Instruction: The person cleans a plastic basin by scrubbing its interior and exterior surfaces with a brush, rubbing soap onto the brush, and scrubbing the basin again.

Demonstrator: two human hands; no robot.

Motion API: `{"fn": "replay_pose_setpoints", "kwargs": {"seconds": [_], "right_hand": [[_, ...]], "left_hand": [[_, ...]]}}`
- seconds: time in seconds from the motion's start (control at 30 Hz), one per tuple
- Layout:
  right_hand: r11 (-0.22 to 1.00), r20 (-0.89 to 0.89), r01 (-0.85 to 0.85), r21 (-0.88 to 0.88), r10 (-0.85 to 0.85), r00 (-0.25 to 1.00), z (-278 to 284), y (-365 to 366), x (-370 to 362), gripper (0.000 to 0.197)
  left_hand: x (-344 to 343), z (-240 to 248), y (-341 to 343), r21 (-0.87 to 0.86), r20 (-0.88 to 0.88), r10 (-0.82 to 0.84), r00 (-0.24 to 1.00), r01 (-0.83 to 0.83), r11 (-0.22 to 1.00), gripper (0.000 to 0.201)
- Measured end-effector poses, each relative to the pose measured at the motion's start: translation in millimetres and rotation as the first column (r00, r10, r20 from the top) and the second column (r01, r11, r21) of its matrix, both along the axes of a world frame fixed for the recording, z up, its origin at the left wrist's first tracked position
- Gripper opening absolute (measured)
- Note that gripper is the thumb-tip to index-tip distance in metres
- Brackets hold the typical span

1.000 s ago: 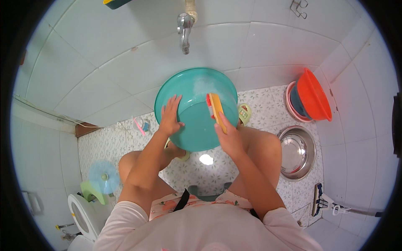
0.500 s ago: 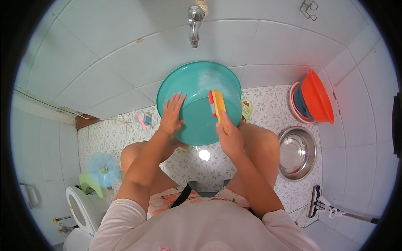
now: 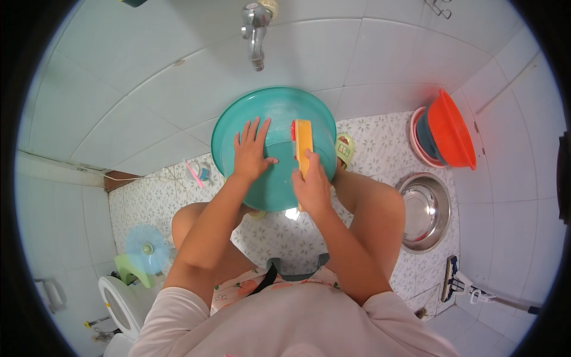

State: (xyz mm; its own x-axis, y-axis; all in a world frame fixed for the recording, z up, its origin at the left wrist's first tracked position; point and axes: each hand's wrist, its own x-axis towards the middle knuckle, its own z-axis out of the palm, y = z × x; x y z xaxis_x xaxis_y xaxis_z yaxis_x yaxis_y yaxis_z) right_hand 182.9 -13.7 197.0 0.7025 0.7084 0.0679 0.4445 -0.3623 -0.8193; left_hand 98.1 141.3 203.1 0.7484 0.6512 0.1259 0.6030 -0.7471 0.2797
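Note:
A large teal basin (image 3: 269,184) stands tilted between my knees, its inside facing me. My left hand (image 3: 252,156) lies over the left part of its inside, fingers stretched and spread, holding nothing. In my right hand (image 3: 313,178) is a scrub brush (image 3: 304,140) with a yellow back and red and white bristles. My fingers wrap round its handle, and the bristles face left, over the right part of the basin. Whether they touch the plastic I cannot tell.
A chrome tap (image 3: 256,41) juts from the tiled wall above the basin. To the right are stacked basins with an orange one (image 3: 453,131) outermost, a steel basin (image 3: 423,213) and a mop (image 3: 470,288). On the left are a pink-handled brush (image 3: 194,174), a green stool (image 3: 134,271) and a toilet (image 3: 119,306).
My left hand has slid up and to the right over the basin's inside. The brush has turned more upright and shifted slightly left. The whole view has shifted a little.

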Motion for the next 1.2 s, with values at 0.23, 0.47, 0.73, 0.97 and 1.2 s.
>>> {"fn": "replay_pose_setpoints", "kwargs": {"seconds": [0.23, 0.47, 0.73, 0.97, 1.2], "right_hand": [[0.957, 0.061, -0.028, -0.288, 0.048, 0.997, -4.2, 3.6, -11.0, 0.062], [0.978, -0.018, -0.097, -0.185, 0.095, 0.995, 1.1, 8.1, -22.7, 0.066], [0.985, 0.067, 0.157, -0.068, -0.153, 0.986, -25.6, 12.7, -5.4, 0.064], [0.991, 0.081, -0.041, -0.127, 0.052, 0.995, -16.0, 17.8, -4.9, 0.059], [0.989, 0.152, -0.066, -0.134, 0.086, 0.985, -2.6, 26.5, -30.3, 0.061]], "left_hand": [[-0.9, 2.1, 1.3, -0.003, 0.024, 0.006, 1.0, -0.006, 1.0, 0.105], [-4.3, -5.1, 5.5, 0.005, 0.026, -0.029, 0.999, 0.029, 1.0, 0.101], [-6.5, -13.0, 13.8, 0.019, 0.167, -0.092, 0.982, 0.09, 0.996, 0.089], [-12.7, -16.9, 19.7, -0.072, 0.225, -0.039, 0.974, 0.057, 0.996, 0.095], [-11.4, -23.5, 20.2, -0.066, 0.226, -0.024, 0.974, 0.04, 0.997, 0.099]]}}
